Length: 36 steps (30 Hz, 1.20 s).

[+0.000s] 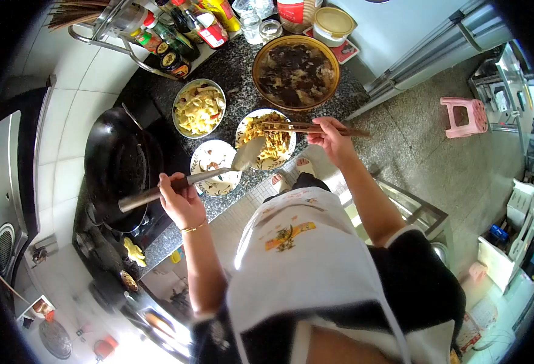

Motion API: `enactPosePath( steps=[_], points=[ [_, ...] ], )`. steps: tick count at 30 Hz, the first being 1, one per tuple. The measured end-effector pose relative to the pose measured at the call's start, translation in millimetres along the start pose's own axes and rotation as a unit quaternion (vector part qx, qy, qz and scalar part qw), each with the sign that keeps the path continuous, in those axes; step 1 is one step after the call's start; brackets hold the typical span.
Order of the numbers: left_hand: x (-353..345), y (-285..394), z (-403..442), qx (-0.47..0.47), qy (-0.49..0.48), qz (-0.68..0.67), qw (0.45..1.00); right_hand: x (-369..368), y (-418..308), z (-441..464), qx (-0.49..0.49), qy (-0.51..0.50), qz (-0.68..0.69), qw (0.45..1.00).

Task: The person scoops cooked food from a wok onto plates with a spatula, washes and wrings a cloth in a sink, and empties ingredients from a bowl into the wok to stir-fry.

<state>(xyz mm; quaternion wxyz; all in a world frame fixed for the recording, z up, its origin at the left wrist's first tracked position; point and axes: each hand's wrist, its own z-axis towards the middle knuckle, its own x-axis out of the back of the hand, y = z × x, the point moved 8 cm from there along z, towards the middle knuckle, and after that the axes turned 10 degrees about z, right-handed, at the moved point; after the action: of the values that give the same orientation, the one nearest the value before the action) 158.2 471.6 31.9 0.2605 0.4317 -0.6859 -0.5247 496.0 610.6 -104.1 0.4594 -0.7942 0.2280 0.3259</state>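
My left hand (182, 200) is wrapped round the handle of a spatula (247, 155), whose metal blade sits at the near left rim of a patterned plate (292, 145). Shredded yellow-brown food (269, 148) fills that plate. In my right hand (332, 142) is a pair of chopsticks (300, 127), their tips over the food. Left of the blade, a second patterned plate (221, 188) holds a few small dark bits. Behind it stands a bowl of pale sliced vegetables (199, 108).
A black wok (118, 158) sits on the stove at left. A large brown-rimmed bowl (331, 91) with dark food stands at the back of the counter, near a lidded tub (334, 25). Sauce bottles (209, 27) crowd a rack. A pink stool (464, 117) is on the floor.
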Motion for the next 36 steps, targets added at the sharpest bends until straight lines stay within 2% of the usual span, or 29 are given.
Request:
enactPosePath(
  steps=[1,4,5,6,7,9,10,12,13,15,16,17,20,22,25,26,29,31,33,34,36],
  points=[
    [5,-10,3,0.039,-0.039,-0.039,0.998,-7,-3,-5,0.001,0.001,0.002,1.000],
    [6,-15,-16,0.090,-0.028,-0.101,0.990,-28,-11,-23,0.039,-0.002,-0.139,0.990],
    [10,-21,-21,0.124,-0.021,-0.144,0.982,-30,-7,-27,0.039,0.000,-0.137,0.990],
    [8,-20,-25,0.131,-0.075,-0.165,0.975,-40,-10,-33,0.087,-0.040,-0.138,0.986],
    [9,-20,-29,0.132,-0.076,-0.164,0.975,-50,-13,-39,0.135,-0.080,-0.138,0.978],
    [6,-27,-41,0.177,-0.047,-0.219,0.958,-59,-8,-46,0.146,-0.107,-0.111,0.977],
    [5,-32,-42,0.193,-0.136,-0.253,0.938,-66,-8,-53,0.170,-0.103,-0.161,0.967],
    [5,-35,-51,0.202,-0.137,-0.265,0.933,-76,-1,-66,0.171,-0.092,-0.261,0.946],
    [4,-36,-56,0.211,-0.137,-0.278,0.927,-103,-19,-78,0.343,-0.161,-0.364,0.851],
    [10,-41,-57,0.220,-0.152,-0.294,0.918,-124,-11,-92,0.417,-0.229,-0.439,0.762],
    [14,-43,-59,0.223,-0.138,-0.287,0.921,-131,-6,-97,0.397,-0.262,-0.453,0.754],
    [16,-43,-61,0.226,-0.125,-0.280,0.925,-134,-1,-104,0.435,-0.271,-0.464,0.723],
    [18,-41,-65,0.236,-0.120,-0.288,0.920,-116,22,-106,0.404,-0.288,-0.490,0.717],
    [32,-48,-63,0.237,-0.102,-0.285,0.923,-84,38,-82,0.291,-0.227,-0.488,0.791],
    [39,-49,-62,0.237,-0.066,-0.275,0.929,-87,15,-86,0.329,-0.219,-0.440,0.806],
    [42,-50,-64,0.238,-0.044,-0.268,0.933,-92,9,-88,0.355,-0.215,-0.445,0.794],
    [39,-52,-65,0.213,-0.051,-0.244,0.945,-113,0,-94,0.377,-0.205,-0.431,0.794],
    [34,-52,-69,0.216,-0.065,-0.240,0.944,-111,14,-92,0.357,-0.211,-0.429,0.802],
    [31,-51,-70,0.215,-0.081,-0.238,0.944,-113,20,-91,0.355,-0.233,-0.453,0.784],
    [33,-52,-70,0.219,-0.064,-0.237,0.944,-102,24,-84,0.331,-0.207,-0.475,0.788],
    [36,-52,-70,0.221,-0.044,-0.236,0.945,-98,19,-82,0.342,-0.208,-0.453,0.797]
  ],
)
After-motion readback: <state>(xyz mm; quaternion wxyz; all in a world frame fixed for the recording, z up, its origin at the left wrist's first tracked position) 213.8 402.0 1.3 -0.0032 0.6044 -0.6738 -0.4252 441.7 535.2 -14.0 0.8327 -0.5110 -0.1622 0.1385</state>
